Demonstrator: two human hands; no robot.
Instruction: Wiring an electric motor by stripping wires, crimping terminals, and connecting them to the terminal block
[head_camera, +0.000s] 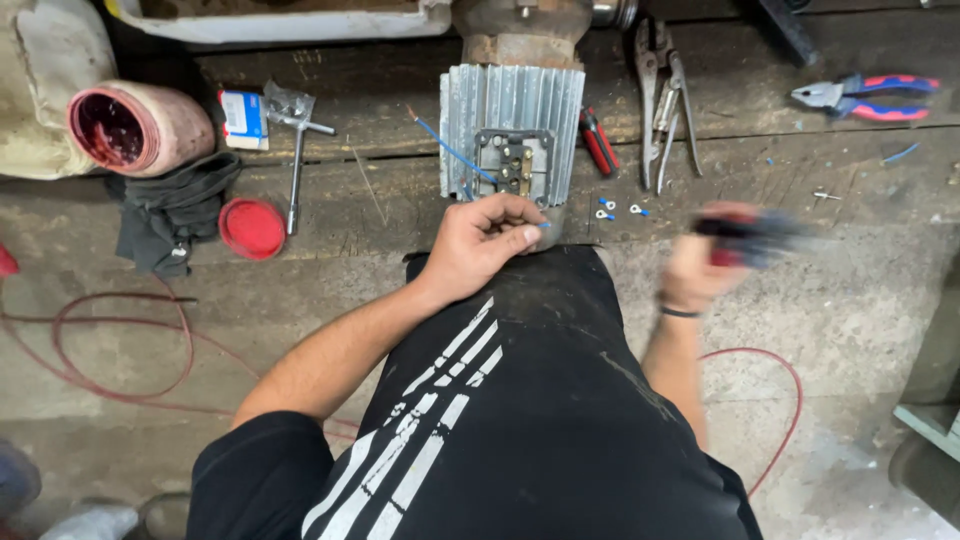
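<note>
While pinching thin blue wire at motor terminal box, centre far, left hand fingers closed on it. Right hand gripping blurred red/black tool. Wire prob. light, bendy; holding nr stripped end.

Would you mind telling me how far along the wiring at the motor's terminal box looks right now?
Done: the terminal box on the finned motor sits open, blue wire at the terminals. In hand: left hand pinches a wire end; right hand holds a blurred red-and-black tool. Left: blue ring terminals lie unused on the bench; no cover fitted.
</note>
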